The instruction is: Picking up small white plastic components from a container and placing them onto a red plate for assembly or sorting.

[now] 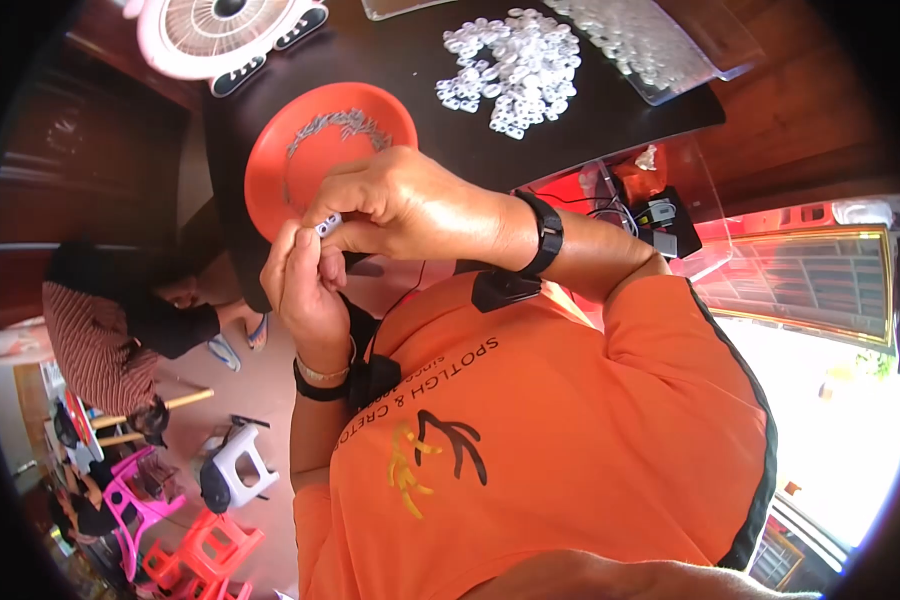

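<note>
Above the near edge of the dark table, my two hands meet at a small white plastic piece with dark holes (327,225). My right hand (410,210) pinches it between thumb and bent fingers. The fingertips of my left hand (305,295) close on its other end. Just beyond the hands sits an orange-red bowl (265,165), partly covered by my right hand. Thin small grey pieces (345,128), like screws, lie in it along the far side. Farther right on the table is a loose pile of similar white plastic pieces (530,65).
A clear plastic tray (650,55) of small transparent parts stands at the far right. A pink-and-white fan (215,35) is at the far left. Cables and a clear box (670,200) are beside my right forearm. Plastic stools (238,465) and a seated person (110,330) are at left.
</note>
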A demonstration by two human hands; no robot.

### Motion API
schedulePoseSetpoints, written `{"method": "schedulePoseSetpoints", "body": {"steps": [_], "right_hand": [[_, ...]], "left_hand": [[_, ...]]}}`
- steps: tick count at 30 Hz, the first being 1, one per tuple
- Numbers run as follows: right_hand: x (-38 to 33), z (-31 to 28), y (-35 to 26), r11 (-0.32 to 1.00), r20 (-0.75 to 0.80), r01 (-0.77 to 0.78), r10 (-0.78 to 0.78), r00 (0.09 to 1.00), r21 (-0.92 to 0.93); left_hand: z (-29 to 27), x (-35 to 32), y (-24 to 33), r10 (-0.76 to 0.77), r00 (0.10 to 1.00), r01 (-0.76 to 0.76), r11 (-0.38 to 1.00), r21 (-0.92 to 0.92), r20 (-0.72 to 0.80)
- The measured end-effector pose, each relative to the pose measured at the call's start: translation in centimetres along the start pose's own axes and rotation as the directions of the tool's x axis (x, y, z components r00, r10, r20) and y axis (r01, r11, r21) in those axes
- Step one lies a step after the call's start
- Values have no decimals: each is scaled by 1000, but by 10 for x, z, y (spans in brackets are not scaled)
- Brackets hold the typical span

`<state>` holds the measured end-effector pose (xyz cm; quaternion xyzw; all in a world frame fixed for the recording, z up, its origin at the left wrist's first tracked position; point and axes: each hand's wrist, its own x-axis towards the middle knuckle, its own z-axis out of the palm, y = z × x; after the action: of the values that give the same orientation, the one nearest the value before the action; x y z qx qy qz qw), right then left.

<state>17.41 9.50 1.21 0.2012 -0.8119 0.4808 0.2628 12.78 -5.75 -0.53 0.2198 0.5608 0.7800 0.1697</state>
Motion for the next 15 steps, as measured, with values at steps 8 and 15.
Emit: {"method": "schedulePoseSetpoints", "body": {"steps": [8,15], "right_hand": [[13,-202,-25,510,-542,-385,-203,815,-770],[5,-251,4,293,-372,-301,-226,900,-908]], "left_hand": [[-23,5,2,-66,998,65,997,38,20],[-28,4,1,-64,998,64,998,26,13]]}}
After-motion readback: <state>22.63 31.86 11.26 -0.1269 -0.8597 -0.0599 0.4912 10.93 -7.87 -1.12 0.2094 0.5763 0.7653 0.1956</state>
